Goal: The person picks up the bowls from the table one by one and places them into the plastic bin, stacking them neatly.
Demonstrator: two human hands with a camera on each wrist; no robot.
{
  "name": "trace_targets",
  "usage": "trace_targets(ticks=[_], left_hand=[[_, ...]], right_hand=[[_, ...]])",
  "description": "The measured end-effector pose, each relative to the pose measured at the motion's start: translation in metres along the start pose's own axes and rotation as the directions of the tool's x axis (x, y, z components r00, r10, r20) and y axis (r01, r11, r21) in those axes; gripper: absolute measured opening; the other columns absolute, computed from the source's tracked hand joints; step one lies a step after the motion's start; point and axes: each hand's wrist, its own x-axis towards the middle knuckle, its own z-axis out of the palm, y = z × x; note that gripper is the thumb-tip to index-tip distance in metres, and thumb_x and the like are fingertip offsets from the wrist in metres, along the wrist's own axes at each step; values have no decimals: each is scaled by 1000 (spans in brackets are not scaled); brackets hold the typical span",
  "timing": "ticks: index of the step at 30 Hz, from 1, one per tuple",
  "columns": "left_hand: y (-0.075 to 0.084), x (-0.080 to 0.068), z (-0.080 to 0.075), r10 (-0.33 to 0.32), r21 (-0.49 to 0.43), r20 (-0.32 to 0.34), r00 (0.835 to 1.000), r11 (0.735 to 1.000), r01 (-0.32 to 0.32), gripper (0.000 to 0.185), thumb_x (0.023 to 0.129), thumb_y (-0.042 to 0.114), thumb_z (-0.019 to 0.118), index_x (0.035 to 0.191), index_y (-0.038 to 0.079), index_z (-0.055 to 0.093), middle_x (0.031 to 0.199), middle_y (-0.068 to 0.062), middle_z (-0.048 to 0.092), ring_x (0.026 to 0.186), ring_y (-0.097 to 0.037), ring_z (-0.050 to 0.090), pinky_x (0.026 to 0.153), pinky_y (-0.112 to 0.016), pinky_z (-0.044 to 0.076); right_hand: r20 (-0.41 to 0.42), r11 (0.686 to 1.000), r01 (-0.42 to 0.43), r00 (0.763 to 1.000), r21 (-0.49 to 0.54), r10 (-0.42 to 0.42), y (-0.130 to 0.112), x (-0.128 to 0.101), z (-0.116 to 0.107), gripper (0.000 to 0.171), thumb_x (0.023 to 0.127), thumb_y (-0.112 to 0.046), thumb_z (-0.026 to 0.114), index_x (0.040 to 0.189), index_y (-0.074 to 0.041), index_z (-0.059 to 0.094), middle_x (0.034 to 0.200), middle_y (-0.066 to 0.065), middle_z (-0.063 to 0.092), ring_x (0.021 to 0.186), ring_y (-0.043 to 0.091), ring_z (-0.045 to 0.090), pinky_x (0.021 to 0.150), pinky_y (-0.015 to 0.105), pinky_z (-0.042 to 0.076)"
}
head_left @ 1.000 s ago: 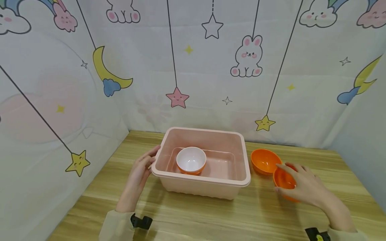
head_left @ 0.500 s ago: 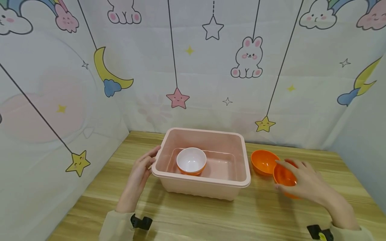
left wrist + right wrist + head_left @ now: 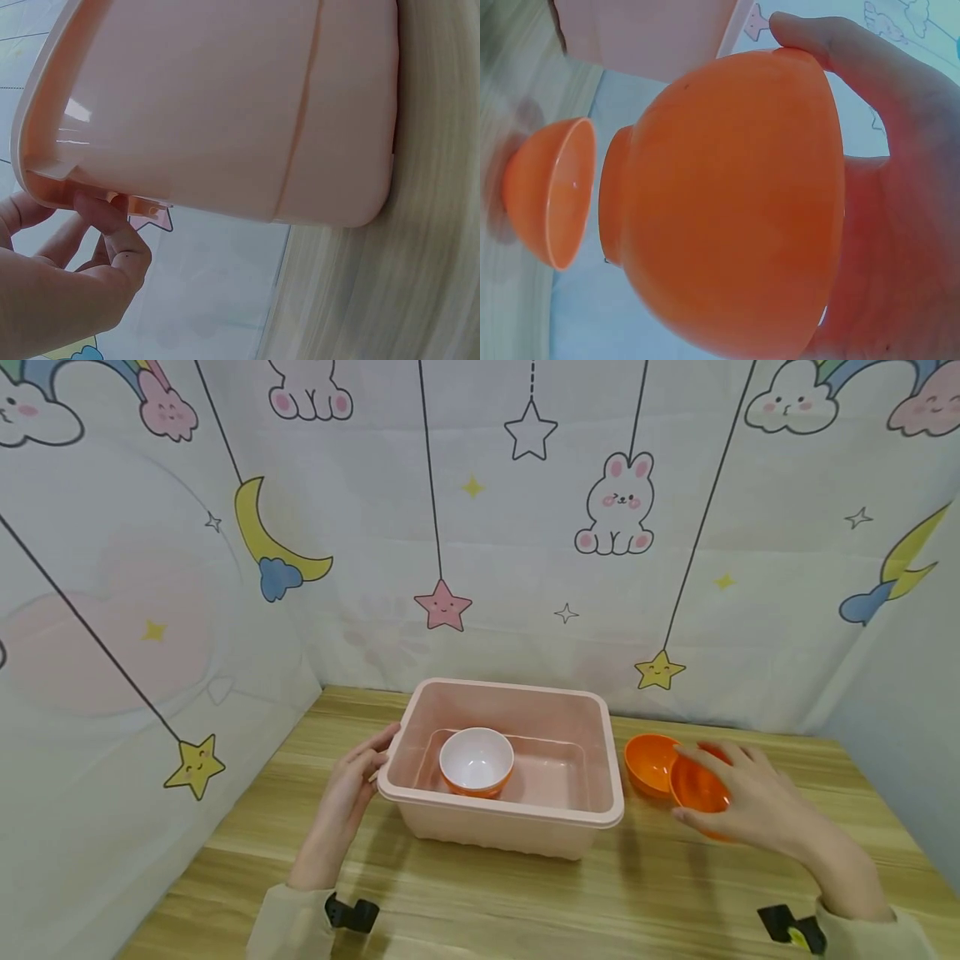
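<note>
Apparent lifting step: the left hand (image 3: 349, 783) pinches the pink bin (image 3: 498, 807) while, right of the bin, the right hand (image 3: 767, 806) clasps a raised orange bowl (image 3: 731, 202), likely needing level carriage next.

Standing orange bowl (image 3: 648, 765) in the way at ten o'clock from my right hand (image 3: 761, 802), tub (image 3: 502, 827) wall beyond at nine, room inside at three from the white-lined bowl (image 3: 477, 760), passing space over the tabletop (image 3: 540, 902) at six from the tub
</note>
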Motion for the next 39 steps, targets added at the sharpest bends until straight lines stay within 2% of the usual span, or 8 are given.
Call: trace_targets(ticks=[17, 23, 31, 39], left_hand=[[1, 0, 0, 3, 3, -1, 1000, 1000, -3, 49, 95, 10, 44, 144, 11, 46, 147, 1, 45, 118, -3, 50, 95, -25, 45], [1, 0, -1, -1, -7, 4, 1000, 1000, 1, 49, 96, 10, 42, 144, 12, 45, 149, 0, 43, 121, -4, 48, 97, -25, 44], [0, 1, -1, -6, -11, -4, 1000, 1000, 6, 49, 95, 9, 42, 144, 12, 46, 149, 0, 43, 119, -3, 49, 95, -24, 45], [0, 1, -1, -7, -9, -3, 1000, 1000, 7, 49, 95, 9, 43, 144, 11, 45, 149, 0, 43, 120, -3, 49, 96, -25, 44]], right_hand=[[-20, 995, 93, 995, -29, -94, -22, 7, -24, 81, 74, -68, 66, 140, -24, 49, 138, 18, 46, 120, 46, 41, 81, 73, 40], [-31, 989, 142, 989, -35, -143, -32, 12, -33, 79, 75, -66, 67, 139, -23, 51, 135, 17, 51, 118, 41, 43, 86, 67, 42], [-8, 989, 146, 989, -29, -147, -44, 18, -41, 80, 75, -69, 64, 139, -22, 52, 137, 15, 49, 123, 41, 41, 90, 68, 39], [21, 985, 173, 985, 4, -173, -53, 27, -42, 81, 76, -69, 63, 139, -20, 51, 138, 14, 48, 124, 42, 41, 90, 64, 43]])
